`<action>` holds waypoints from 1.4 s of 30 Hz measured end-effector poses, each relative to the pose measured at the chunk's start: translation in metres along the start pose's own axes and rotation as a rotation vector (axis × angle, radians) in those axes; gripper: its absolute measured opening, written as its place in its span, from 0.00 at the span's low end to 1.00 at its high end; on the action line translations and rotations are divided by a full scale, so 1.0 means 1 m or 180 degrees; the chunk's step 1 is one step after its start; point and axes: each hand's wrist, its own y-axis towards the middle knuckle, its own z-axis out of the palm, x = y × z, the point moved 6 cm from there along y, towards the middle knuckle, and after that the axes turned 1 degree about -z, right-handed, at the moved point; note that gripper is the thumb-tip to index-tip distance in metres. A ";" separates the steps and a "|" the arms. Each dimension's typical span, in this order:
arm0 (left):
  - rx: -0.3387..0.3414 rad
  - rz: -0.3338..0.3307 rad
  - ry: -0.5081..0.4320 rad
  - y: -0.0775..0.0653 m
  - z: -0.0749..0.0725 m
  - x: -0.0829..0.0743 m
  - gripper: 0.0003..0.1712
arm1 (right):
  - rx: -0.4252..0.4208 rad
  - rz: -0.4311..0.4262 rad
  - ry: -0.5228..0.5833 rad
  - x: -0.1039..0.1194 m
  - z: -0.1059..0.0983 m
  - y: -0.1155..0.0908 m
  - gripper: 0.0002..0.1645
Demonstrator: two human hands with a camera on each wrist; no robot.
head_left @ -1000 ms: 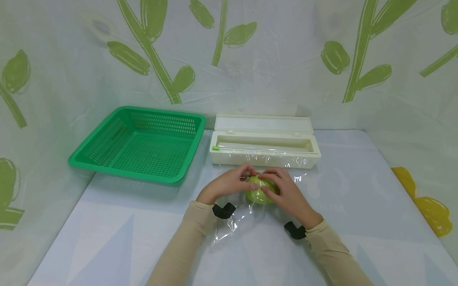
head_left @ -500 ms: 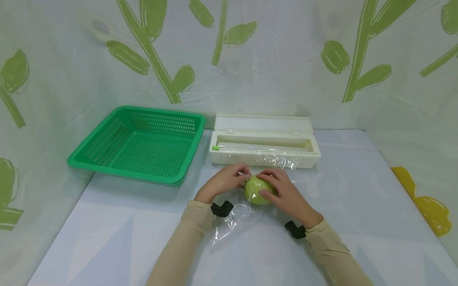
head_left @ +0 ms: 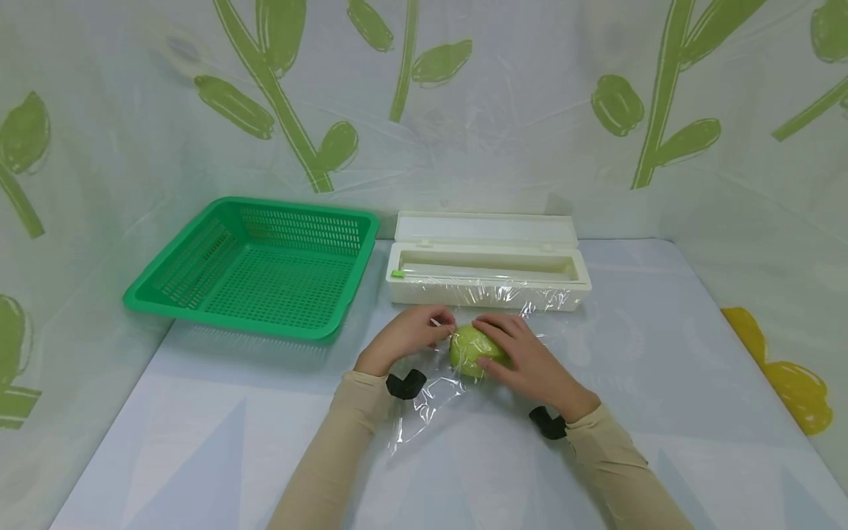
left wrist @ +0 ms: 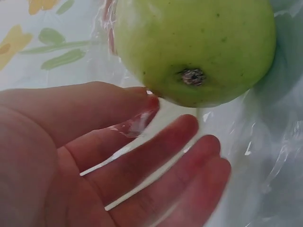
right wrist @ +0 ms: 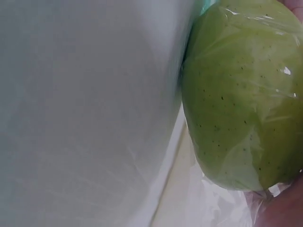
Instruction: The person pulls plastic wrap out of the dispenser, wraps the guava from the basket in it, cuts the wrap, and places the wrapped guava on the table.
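A green apple (head_left: 467, 355) sits on a sheet of clear cling film (head_left: 430, 405) in the middle of the table. My right hand (head_left: 533, 362) grips it from the right, fingers over the top and thumb on the near side. In the right wrist view film lies wrinkled over the apple (right wrist: 236, 104). My left hand (head_left: 405, 338) is at the apple's left side, pinching film (left wrist: 135, 125) between thumb and forefinger. Its other fingers (left wrist: 161, 146) are spread and straighter, just under the apple's dark, bare blossom end (left wrist: 193, 76) in the left wrist view.
Behind the hands stands a white cling film box (head_left: 486, 294), its lid (head_left: 486, 227) up and a green slider (head_left: 397, 274) at the left of its edge. Film trails over its front. A green plastic basket (head_left: 265, 324) is at the back left. A patterned curtain (head_left: 503, 110) hangs behind.
My left hand has drawn off the apple a little to the left, pulling film. The apple has shifted slightly left, with my right hand staying on it.
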 end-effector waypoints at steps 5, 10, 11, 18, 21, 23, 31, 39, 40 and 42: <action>-0.0008 0.0061 0.0343 -0.002 -0.003 -0.002 0.08 | -0.0036 0.0010 -0.0056 0.000 0.001 0.001 0.31; 0.0015 0.0145 0.0843 -0.003 -0.003 -0.003 0.06 | -0.0086 0.0067 -0.0058 0.000 0.001 0.001 0.31; 0.0023 0.0146 0.0922 -0.004 -0.002 -0.002 0.06 | -0.0098 0.0076 -0.0056 0.001 0.001 0.001 0.31; 0.0142 0.0146 0.0966 -0.006 -0.003 -0.001 0.08 | -0.0173 0.0094 -0.0073 0.002 0.001 0.002 0.32; 0.0174 0.0026 0.0949 -0.008 -0.007 0.004 0.12 | -0.0163 0.0117 -0.0083 0.001 0.001 0.002 0.32; 0.0152 -0.0043 0.0911 -0.009 -0.011 0.006 0.13 | -0.0154 0.0141 -0.0096 0.000 0.002 0.002 0.32; 0.0161 -0.0047 0.0798 -0.014 -0.017 0.008 0.13 | -0.0187 0.0177 -0.0080 0.001 0.001 0.004 0.32; 0.0250 0.0005 0.0869 -0.017 -0.010 0.010 0.11 | -0.0194 0.0280 -0.0103 -0.003 0.002 0.001 0.32; 0.0256 -0.0009 0.0896 -0.018 -0.010 0.010 0.10 | -0.0196 0.0283 -0.0101 -0.003 0.002 0.001 0.32; 0.0277 -0.0012 0.0958 -0.022 -0.010 0.010 0.10 | -0.0204 0.0276 -0.0074 -0.003 0.001 0.001 0.32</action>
